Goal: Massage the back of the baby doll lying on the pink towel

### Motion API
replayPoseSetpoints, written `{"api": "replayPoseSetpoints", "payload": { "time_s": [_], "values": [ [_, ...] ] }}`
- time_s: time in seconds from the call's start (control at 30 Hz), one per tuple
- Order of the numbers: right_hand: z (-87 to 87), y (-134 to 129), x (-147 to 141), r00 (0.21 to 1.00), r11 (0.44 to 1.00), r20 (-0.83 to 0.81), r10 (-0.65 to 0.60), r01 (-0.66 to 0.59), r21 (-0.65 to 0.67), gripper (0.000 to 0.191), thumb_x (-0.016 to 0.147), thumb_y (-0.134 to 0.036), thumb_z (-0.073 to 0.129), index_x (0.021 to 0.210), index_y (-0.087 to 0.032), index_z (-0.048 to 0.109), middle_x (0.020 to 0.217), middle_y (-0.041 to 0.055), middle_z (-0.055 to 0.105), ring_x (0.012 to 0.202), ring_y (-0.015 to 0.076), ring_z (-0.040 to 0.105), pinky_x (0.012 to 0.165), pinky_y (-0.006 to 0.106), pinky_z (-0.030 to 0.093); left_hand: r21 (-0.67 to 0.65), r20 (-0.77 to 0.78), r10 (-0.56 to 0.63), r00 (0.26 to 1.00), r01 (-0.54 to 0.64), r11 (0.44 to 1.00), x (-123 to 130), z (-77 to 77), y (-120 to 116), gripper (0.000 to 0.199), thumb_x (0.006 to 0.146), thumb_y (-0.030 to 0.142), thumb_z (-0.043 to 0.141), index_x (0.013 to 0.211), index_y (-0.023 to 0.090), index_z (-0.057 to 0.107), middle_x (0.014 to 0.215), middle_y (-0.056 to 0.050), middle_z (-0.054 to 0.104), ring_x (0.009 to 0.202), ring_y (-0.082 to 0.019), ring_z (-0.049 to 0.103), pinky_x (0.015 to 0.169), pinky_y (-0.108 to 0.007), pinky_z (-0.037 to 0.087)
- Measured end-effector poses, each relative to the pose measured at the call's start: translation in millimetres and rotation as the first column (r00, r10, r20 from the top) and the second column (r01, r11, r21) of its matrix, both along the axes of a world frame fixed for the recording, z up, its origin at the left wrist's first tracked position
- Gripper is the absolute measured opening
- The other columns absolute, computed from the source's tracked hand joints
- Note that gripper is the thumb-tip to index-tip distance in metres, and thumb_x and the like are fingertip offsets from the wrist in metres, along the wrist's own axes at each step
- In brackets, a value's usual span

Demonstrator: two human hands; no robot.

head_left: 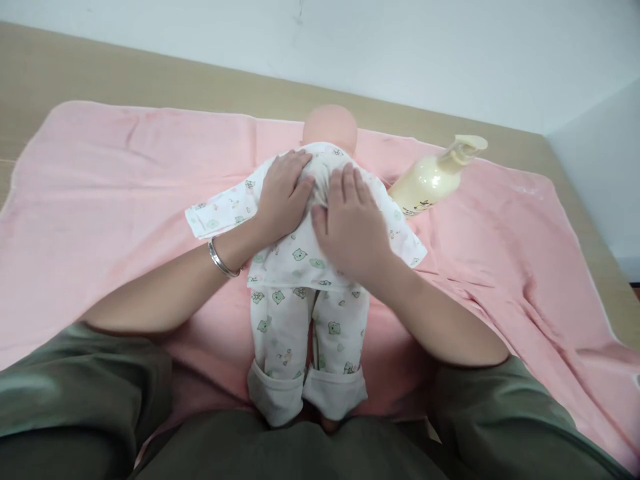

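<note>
A baby doll [331,125] lies face down, its head away from me. It wears a white printed top [300,257] and matching trousers [280,327] with turned-up cuffs. My left hand [287,193] rests flat on the upper left of the doll's back, fingers stretched out and thumb apart. A silver bangle [220,259] circles that wrist. On the right side of the back lies my right hand [353,227], palm down with fingers extended and thumb apart. Between the two hands the cloth is wrinkled. The doll's own hands are hidden by the sleeves.
A pale yellow pump bottle [427,183] lies tilted beside the doll's right sleeve. Under everything spreads a pink blanket [125,173] with folds at the right, over a wooden table [150,80]. A white wall [400,60] stands behind the table.
</note>
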State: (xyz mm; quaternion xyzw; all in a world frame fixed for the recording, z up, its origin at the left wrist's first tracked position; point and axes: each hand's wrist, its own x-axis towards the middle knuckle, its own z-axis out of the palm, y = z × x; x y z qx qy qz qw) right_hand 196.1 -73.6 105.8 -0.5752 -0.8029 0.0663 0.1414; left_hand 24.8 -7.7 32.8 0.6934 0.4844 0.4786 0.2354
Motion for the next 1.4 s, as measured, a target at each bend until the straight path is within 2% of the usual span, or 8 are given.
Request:
{"api": "replayPoseSetpoints", "payload": {
  "time_s": [0.17,0.3,0.47,0.67,0.87,1.0,1.13,1.4],
  "values": [
    [-3.2,19,5,0.972,0.971,-0.003,0.237,-0.237,-0.021,0.062,0.107,-0.029,0.043,0.167,-0.013,0.045,0.182,0.0091,0.025,0.173,0.0314,0.017,0.144,0.057,0.016,0.015,0.029,0.023,0.999,-0.023,1.0,2,4.0,-6,0.034,0.102,0.043,0.056,0.13,0.033,0.072,0.147,-0.004,0.072,0.145,-0.03,0.06,0.135,-0.051,0.038],
    [0.4,49,21,1.0,0.995,-0.026,0.013,-0.016,-0.1,0.07,0.111,-0.041,0.039,0.172,-0.007,0.033,0.181,0.0155,0.027,0.171,0.0348,0.023,0.141,0.061,0.018,0.049,0.002,0.037,0.999,-0.037,0.998,5,7.0,-10,0.035,0.097,0.032,0.056,0.127,0.03,0.074,0.144,-0.006,0.074,0.141,-0.031,0.063,0.132,-0.053,0.044],
    [-3.1,7,2,0.998,0.999,0.029,-0.051,0.051,-0.012,0.075,0.109,-0.039,0.035,0.167,0.009,0.033,0.176,0.0293,0.03,0.168,0.0438,0.027,0.139,0.066,0.022,0.075,0.021,0.077,0.997,-0.078,0.994,6,5.9,-12,0.032,0.101,0.035,0.054,0.125,0.031,0.075,0.139,-0.005,0.076,0.136,-0.03,0.066,0.129,-0.049,0.048],
    [-15.0,7,-3,0.963,0.961,0.005,0.268,-0.267,0.077,0.064,0.105,-0.031,0.031,0.166,-0.018,0.049,0.18,-0.0024,0.033,0.172,0.0261,0.022,0.146,0.05,0.015,0.163,0.027,0.112,0.993,-0.115,0.98,5,1.9,-15,0.04,0.11,0.043,0.04,0.125,0.026,0.072,0.133,-0.009,0.078,0.128,-0.027,0.071,0.12,-0.051,0.055],
    [-8.6,49,16,0.989,0.989,-0.052,0.14,-0.142,-0.036,0.067,0.11,-0.036,0.039,0.171,-0.01,0.035,0.182,0.013,0.026,0.172,0.0354,0.019,0.14,0.065,0.02,0.188,-0.048,0.096,0.994,-0.085,0.978,6,0.4,-14,0.04,0.111,0.043,0.039,0.127,0.025,0.071,0.138,-0.01,0.076,0.133,-0.028,0.069,0.122,-0.047,0.054],
    [-4.7,12,-2,0.998,0.997,0.048,-0.04,0.043,-0.058,0.077,0.111,-0.039,0.043,0.171,0.005,0.024,0.18,0.03,0.019,0.17,0.0448,0.018,0.139,0.064,0.021,0.16,-0.059,0.116,0.992,-0.105,0.981,6,-0.4,-14,0.044,0.111,0.045,0.037,0.129,0.022,0.069,0.14,-0.011,0.075,0.134,-0.029,0.068,0.123,-0.048,0.054],
    [-6.0,-14,-15,0.985,0.989,0.104,0.14,-0.144,0.032,0.068,0.107,-0.025,0.043,0.17,-0.001,0.035,0.181,0.0216,0.025,0.171,0.0413,0.017,0.142,0.061,0.016,0.074,-0.109,0.126,0.986,-0.118,0.99,4,-2.9,-11,0.058,0.111,0.058,0.028,0.137,0.021,0.064,0.145,-0.009,0.072,0.139,-0.027,0.064,0.127,-0.05,0.051],
    [-8.0,56,21,0.979,0.976,-0.079,0.187,-0.195,-0.094,0.072,0.109,-0.037,0.039,0.173,-0.004,0.028,0.184,0.0131,0.019,0.174,0.0277,0.014,0.145,0.05,0.011,-0.013,-0.214,0.041,0.976,-0.045,0.999,3,1.9,-5,0.075,0.11,0.072,0.025,0.151,0.018,0.056,0.167,-0.014,0.054,0.161,-0.032,0.044,0.14,-0.056,0.029]
  ]
}}
